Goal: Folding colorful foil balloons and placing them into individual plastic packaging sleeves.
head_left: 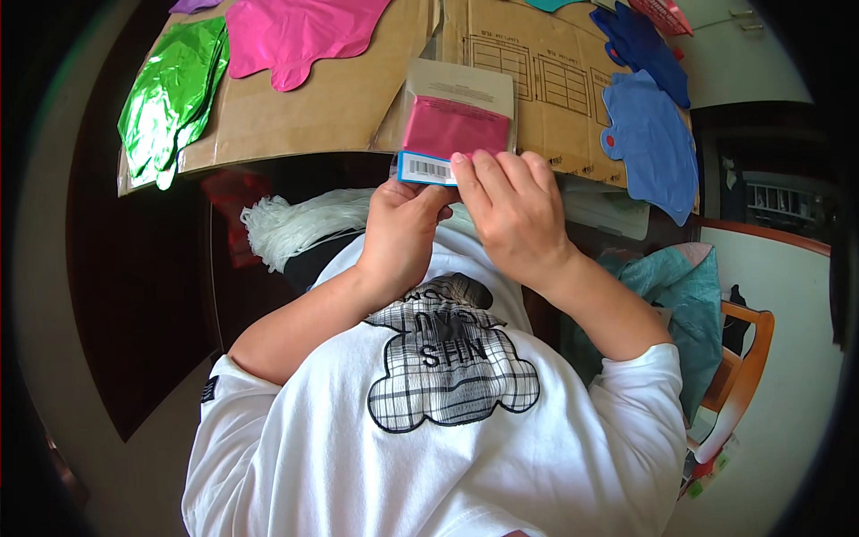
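Note:
In front of my chest is a clear packet [456, 125] with a pale card and a folded pink foil sheet inside. A blue-edged barcode label [424, 168] lies across its near end. My left hand [400, 231] is closed on the near left corner, its thumb bent under the label. Over the label's right end lie the fingers of my right hand [519, 206], closed together along the packet's near edge. Their undersides, and part of the label, are hidden.
The cardboard surface [322, 121] carries flat foil balloons: green [174, 94], pink [300, 31], blue [650, 139] and dark blue [646, 54]. A bundle of white strands [300, 224] hangs below its near edge. At right stand a wooden chair [747, 358] and a teal bag [676, 295].

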`<state>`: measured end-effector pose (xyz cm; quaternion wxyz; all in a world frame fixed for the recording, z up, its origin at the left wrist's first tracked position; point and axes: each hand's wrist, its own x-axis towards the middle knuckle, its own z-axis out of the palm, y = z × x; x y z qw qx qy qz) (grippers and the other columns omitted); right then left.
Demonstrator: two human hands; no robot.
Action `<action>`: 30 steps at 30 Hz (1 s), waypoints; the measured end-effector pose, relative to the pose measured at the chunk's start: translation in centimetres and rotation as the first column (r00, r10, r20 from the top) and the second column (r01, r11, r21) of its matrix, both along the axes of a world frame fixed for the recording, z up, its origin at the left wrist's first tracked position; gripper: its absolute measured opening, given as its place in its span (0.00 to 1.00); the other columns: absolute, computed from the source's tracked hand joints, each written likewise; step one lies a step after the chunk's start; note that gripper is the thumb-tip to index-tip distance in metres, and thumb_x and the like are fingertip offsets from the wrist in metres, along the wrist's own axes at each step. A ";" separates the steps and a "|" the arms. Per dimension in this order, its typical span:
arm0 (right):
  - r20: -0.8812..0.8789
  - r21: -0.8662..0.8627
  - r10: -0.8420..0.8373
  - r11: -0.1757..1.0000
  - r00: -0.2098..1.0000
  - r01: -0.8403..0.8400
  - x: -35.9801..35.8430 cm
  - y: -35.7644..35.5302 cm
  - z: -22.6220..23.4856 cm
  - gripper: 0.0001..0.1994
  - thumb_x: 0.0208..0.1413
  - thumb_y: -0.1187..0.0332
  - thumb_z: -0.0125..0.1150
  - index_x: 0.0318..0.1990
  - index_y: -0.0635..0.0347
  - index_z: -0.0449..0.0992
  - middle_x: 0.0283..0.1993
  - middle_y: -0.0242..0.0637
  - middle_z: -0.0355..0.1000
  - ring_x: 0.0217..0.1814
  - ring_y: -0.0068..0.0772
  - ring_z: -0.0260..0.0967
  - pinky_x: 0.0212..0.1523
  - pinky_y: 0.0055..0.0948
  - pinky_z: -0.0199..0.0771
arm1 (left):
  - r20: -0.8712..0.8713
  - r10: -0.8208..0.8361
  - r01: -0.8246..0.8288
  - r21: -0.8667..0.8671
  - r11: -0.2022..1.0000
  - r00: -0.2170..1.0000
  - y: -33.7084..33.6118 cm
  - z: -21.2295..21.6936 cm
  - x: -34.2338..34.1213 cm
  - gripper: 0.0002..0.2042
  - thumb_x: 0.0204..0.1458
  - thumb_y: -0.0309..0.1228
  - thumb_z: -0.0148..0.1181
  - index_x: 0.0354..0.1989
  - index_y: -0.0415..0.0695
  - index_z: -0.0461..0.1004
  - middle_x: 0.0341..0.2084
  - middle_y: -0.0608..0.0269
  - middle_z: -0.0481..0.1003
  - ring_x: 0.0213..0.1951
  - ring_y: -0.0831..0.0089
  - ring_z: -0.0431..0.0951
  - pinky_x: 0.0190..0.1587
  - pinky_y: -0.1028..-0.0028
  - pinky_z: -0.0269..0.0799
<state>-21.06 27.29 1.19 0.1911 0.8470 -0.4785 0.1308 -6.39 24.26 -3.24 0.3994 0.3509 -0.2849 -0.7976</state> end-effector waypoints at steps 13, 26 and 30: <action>-0.069 0.120 0.069 0.991 0.995 -0.060 -0.7 -0.1 0.0 0.19 0.48 0.69 0.53 0.48 0.67 0.75 0.29 0.34 0.64 0.34 0.33 0.62 0.47 0.32 0.65 | -0.246 0.087 0.010 0.369 0.930 0.965 -0.2 0.6 0.7 0.11 0.60 0.32 0.42 0.42 0.39 0.67 0.37 0.57 0.73 0.40 0.63 0.76 0.47 0.63 0.72; 0.583 0.038 -0.235 0.964 0.778 0.263 -0.5 0.4 -1.9 0.16 0.46 0.70 0.66 0.44 0.59 0.73 0.37 0.37 0.67 0.37 0.37 0.65 0.40 0.35 0.65 | -0.040 0.036 -0.027 0.193 0.981 0.999 -0.5 0.0 0.0 0.22 0.64 0.47 0.43 0.47 0.37 0.69 0.36 0.53 0.78 0.37 0.68 0.80 0.43 0.69 0.77; 0.812 0.479 -0.551 0.818 0.194 0.319 -0.8 2.3 -3.4 0.18 0.53 0.68 0.65 0.48 0.65 0.68 0.35 0.39 0.70 0.27 0.25 0.68 0.25 0.25 0.68 | -0.007 0.052 -0.050 0.170 0.984 0.999 -0.2 -0.1 -0.2 0.19 0.64 0.45 0.45 0.44 0.39 0.70 0.36 0.52 0.78 0.38 0.65 0.81 0.44 0.67 0.76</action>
